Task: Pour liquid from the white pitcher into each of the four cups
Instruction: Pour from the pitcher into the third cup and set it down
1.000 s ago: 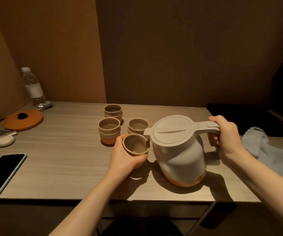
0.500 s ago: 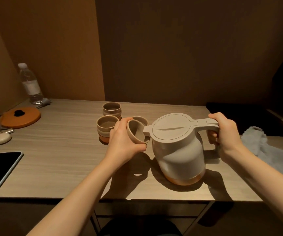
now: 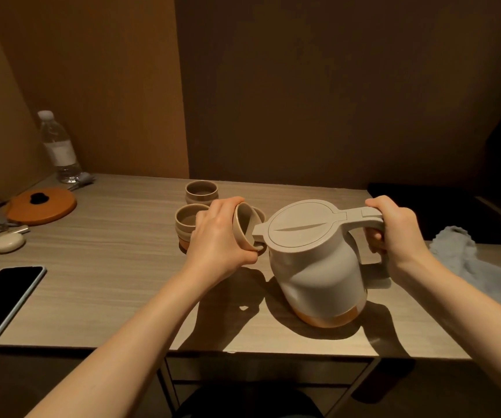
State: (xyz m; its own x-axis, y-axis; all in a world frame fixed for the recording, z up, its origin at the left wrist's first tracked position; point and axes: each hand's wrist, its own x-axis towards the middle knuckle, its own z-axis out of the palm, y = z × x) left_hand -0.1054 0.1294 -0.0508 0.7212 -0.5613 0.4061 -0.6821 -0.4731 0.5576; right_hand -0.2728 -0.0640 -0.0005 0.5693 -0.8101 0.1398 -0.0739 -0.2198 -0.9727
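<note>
A: What is held at this moment?

B: One cup (image 3: 244, 226) is held in the left hand (image 3: 219, 242), lifted from the table (image 3: 107, 267) and tipped strongly, so that its mouth is turned toward the spout of the white pitcher (image 3: 315, 260). The fingers are wrapped around the cup wall, pressed close together. The handle of the pitcher is gripped by the right hand (image 3: 400, 233), with the fingers curled shut around it. The pitcher itself is slightly tilted toward the cup.

A: Where are the other cups?

B: Two cups (image 3: 201, 191) (image 3: 187, 220) are seen behind the left hand, and a third is mostly hidden behind the held cup. Whether liquid is inside them cannot be told for sure.

A: What could go wrong?

B: If liquid is poured while the cup is tipped so far, it may be spilled on the table. The spout is very near the rim, so the cup could be knocked. The phone (image 3: 2, 300) at the table edge could be wetted by a large spill.
</note>
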